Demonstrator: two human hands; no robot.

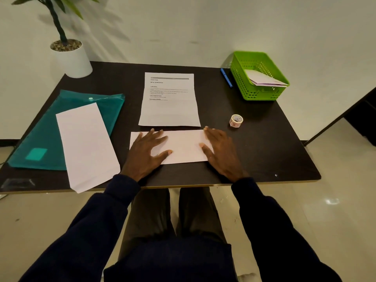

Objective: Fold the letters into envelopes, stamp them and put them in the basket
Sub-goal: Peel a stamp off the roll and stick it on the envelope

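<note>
A folded white letter (183,146) lies flat near the front edge of the dark table (264,151). My left hand (146,151) presses its left half with spread, straight fingers. My right hand (219,149) lies flat over its right end. Just behind it sits an unfolded printed letter (169,100) with fold creases. A long white envelope (87,145) rests at the left, partly on a teal plastic folder (40,143). A small roll of stamps (236,120) stands to the right. The green basket (240,78) at the back right holds white envelopes (264,79).
A blue pen (226,77) lies just left of the basket. A white pot with a plant (71,58) stands at the table's back left corner. A wall runs behind the table, and my legs are under its front edge.
</note>
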